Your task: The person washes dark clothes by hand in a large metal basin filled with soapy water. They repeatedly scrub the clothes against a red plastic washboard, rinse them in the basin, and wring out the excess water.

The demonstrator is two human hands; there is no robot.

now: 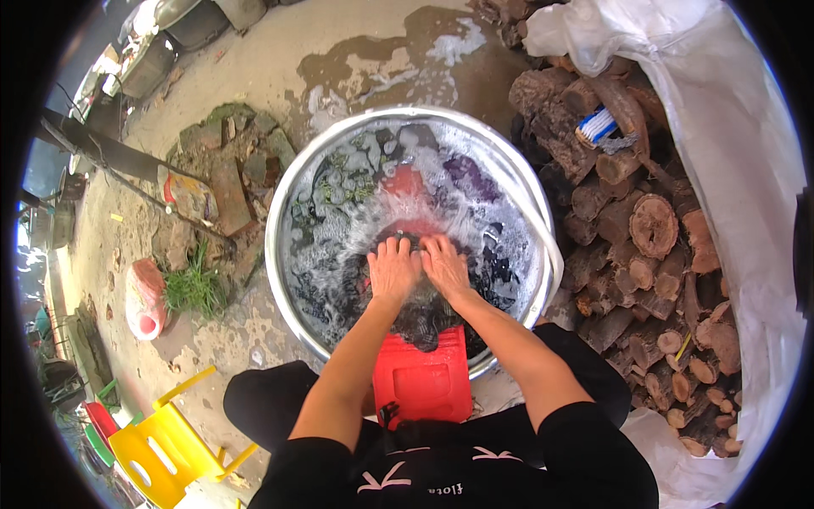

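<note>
A wide metal basin (275,229) of soapy water stands before me, with dark, purple and patterned green cloth in the suds. A red plastic washboard (423,375) leans into it, its upper end outside the near rim and its far part under water. My left hand (394,267) and my right hand (445,264) lie side by side at the middle of the basin, fingers curled down on a wet dark cloth (423,321) spread over the washboard. Splashing water blurs the fingertips. A pale hose (537,223) hangs over the basin's right rim.
Stacked firewood (655,226) under a whitish plastic sheet (718,95) rises close on the right, a blue-and-white brush (598,126) on it. A yellow plastic chair (168,445) is at lower left. Bricks (232,194) and grass (196,286) lie left of the basin.
</note>
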